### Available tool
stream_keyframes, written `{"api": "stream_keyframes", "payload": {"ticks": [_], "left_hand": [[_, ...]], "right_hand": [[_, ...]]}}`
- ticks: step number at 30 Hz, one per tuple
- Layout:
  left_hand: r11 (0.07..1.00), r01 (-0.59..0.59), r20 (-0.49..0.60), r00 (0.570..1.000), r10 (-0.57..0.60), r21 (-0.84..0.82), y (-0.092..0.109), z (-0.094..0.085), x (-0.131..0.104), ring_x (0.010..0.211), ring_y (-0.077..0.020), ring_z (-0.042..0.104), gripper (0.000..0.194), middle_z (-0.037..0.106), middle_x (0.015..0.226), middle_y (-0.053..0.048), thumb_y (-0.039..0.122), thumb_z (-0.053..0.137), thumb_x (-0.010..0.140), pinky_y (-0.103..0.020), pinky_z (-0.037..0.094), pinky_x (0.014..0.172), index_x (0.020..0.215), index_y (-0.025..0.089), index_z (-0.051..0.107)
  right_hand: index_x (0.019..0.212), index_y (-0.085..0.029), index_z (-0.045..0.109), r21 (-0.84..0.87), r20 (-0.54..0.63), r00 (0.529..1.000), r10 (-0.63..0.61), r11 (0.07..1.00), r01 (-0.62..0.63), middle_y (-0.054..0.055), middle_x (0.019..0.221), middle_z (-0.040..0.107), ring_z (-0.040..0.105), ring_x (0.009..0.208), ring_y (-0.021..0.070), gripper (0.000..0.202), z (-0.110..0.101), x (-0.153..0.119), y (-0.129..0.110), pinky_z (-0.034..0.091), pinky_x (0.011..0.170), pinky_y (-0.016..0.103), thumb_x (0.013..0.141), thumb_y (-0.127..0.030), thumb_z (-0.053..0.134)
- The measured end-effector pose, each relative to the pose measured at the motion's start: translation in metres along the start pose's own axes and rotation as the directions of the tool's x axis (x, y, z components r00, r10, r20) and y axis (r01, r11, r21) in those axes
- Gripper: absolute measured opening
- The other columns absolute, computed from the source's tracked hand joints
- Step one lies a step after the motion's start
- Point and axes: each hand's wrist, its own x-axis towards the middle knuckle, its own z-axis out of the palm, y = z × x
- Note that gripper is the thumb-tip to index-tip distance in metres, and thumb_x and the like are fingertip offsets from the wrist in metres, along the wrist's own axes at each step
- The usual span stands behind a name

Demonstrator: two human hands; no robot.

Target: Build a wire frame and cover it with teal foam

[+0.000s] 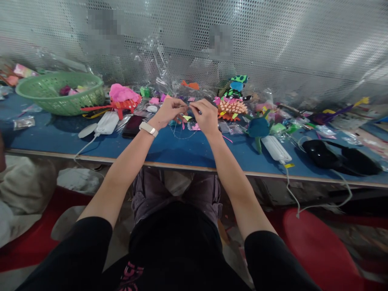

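Observation:
My left hand [171,112], with a pale band on its wrist, is closed in a pinch above the table. Facing it, my right hand [206,116] pinches too, and the fingertips of both almost meet. A fine, pale thread [182,138] hangs in a loop beneath them and runs up to the fingers. Close under the fingertips are a small yellow-green piece [187,118] and a thin pink piece [183,126]. What exactly lies between the fingertips is too small to make out; a small dark tip shows by my right fingers.
On the blue table [178,155] are a green basket [65,101], a pink and red soft toy [124,99], white power banks [276,148], a dark phone [132,126], a spiky orange toy [232,108], a blue-green toy [257,127] and black goggles [336,155]. A perforated metal wall [273,44] stands behind.

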Motion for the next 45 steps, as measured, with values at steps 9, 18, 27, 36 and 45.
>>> {"api": "stream_keyframes", "payload": {"ticks": [9,18,27,36,45], "left_hand": [[0.999,-0.023,0.001,1.000,0.023,0.033,-0.004,0.001,0.000,0.084,-0.0199,0.086,0.008,0.083,0.093,-0.008,0.028,0.077,0.108,-0.026,0.065,0.066,0.104,0.020,0.078],[0.999,-0.048,-0.041,0.998,0.048,-0.008,-0.005,0.003,0.002,0.082,-0.0178,0.080,0.009,0.080,0.099,-0.008,0.027,0.081,0.105,-0.030,0.069,0.070,0.101,0.020,0.079],[0.999,-0.012,-0.057,0.998,0.010,-0.030,-0.002,0.006,0.000,0.085,-0.0237,0.082,0.017,0.078,0.090,-0.008,0.033,0.092,0.098,-0.032,0.066,0.067,0.100,0.020,0.080],[1.000,0.009,-0.065,0.998,-0.010,-0.003,0.007,0.011,-0.003,0.080,-0.0169,0.080,0.012,0.078,0.089,-0.006,0.025,0.082,0.103,-0.023,0.060,0.061,0.095,0.020,0.075],[0.999,0.035,-0.050,0.998,-0.036,-0.020,0.002,0.012,0.001,0.083,-0.0221,0.085,0.014,0.077,0.091,-0.008,0.025,0.076,0.109,-0.027,0.060,0.061,0.096,0.021,0.073]], "right_hand": [[0.121,-0.030,0.090,0.018,-0.007,1.000,-0.014,1.000,0.014,0.010,0.117,0.083,0.081,0.118,0.0322,0.031,-0.001,0.000,-0.007,0.068,0.110,0.055,0.122,-0.034,0.059],[0.127,-0.030,0.089,0.024,-0.030,0.999,0.033,0.999,-0.032,0.010,0.123,0.084,0.082,0.122,0.0334,0.027,0.002,0.000,-0.001,0.067,0.116,0.059,0.121,-0.031,0.063],[0.125,-0.029,0.088,0.024,-0.012,0.998,0.055,0.998,-0.054,0.010,0.119,0.084,0.082,0.123,0.0344,0.025,-0.005,0.002,-0.009,0.068,0.115,0.059,0.121,-0.040,0.066],[0.121,-0.029,0.087,0.092,-0.025,0.998,0.054,0.994,-0.052,0.010,0.111,0.079,0.081,0.114,0.0322,0.023,-0.006,0.004,-0.017,0.069,0.113,0.059,0.120,-0.043,0.069],[0.120,-0.029,0.087,0.035,-0.020,1.000,0.018,0.999,-0.018,0.009,0.116,0.078,0.079,0.118,0.0305,0.026,0.000,0.000,-0.006,0.067,0.112,0.054,0.121,-0.026,0.061]]}}
